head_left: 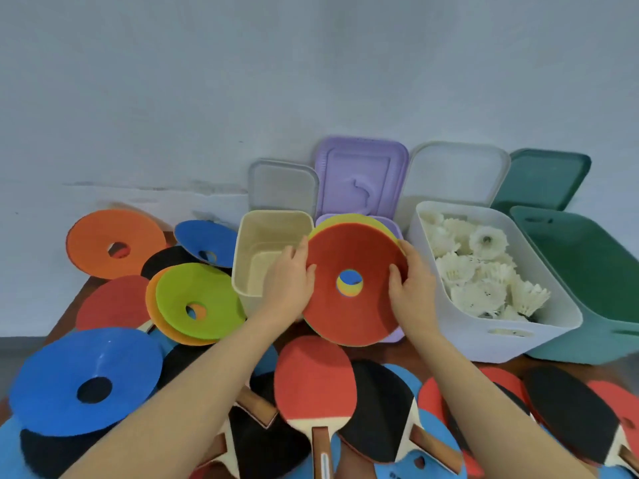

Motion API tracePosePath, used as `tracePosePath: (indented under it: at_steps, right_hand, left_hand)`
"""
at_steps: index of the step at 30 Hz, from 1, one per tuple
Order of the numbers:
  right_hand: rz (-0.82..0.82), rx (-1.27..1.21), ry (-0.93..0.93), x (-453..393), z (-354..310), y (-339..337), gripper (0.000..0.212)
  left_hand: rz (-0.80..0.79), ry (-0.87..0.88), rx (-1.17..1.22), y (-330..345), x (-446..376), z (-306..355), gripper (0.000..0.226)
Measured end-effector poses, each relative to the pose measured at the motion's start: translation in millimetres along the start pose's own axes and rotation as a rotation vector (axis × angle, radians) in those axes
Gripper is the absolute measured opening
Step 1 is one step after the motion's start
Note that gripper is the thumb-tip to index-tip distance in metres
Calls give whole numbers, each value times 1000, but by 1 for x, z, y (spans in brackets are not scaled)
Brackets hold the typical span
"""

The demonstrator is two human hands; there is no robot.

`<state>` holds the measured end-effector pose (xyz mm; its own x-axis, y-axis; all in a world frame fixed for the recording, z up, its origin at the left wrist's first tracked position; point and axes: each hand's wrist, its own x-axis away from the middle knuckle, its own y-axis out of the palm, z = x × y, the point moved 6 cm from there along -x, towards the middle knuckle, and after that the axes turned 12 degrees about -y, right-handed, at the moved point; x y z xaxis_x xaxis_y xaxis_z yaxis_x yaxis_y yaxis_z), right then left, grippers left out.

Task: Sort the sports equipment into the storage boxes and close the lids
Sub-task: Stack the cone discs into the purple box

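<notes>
Left hand (288, 276) and right hand (413, 288) grip a red disc (352, 316) by its edges over the purple box (397, 335). No writing is legible.

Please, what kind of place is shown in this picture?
Probably an indoor sorting spot on a wooden table against a plain wall. Open storage boxes stand among loose paddles and flat cones.

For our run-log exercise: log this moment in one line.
both hands: left hand, right hand | hold red disc cone | over purple box | lids off
</notes>
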<state>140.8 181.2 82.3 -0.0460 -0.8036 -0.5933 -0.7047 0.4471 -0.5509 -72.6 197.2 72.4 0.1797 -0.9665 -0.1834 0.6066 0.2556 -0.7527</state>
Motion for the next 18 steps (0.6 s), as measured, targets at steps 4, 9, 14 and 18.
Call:
tracePosePath:
  at_steps: [4, 9, 14, 18]
  right_hand:
    - [11, 138, 11, -42, 29, 15, 43]
    - [-107, 329, 91, -64, 62, 40, 44]
    - [-287, 557, 104, -45, 81, 61, 36]
    - [-289, 507, 51, -36, 73, 64, 32]
  left_hand:
    - [-70, 35, -45, 29, -56, 14, 55]
    - [-187, 71, -220, 70, -100, 14, 53]
    - [-255, 203, -520, 94, -104, -3, 57]
    - [-210, 175, -462, 76, -96, -13, 51]
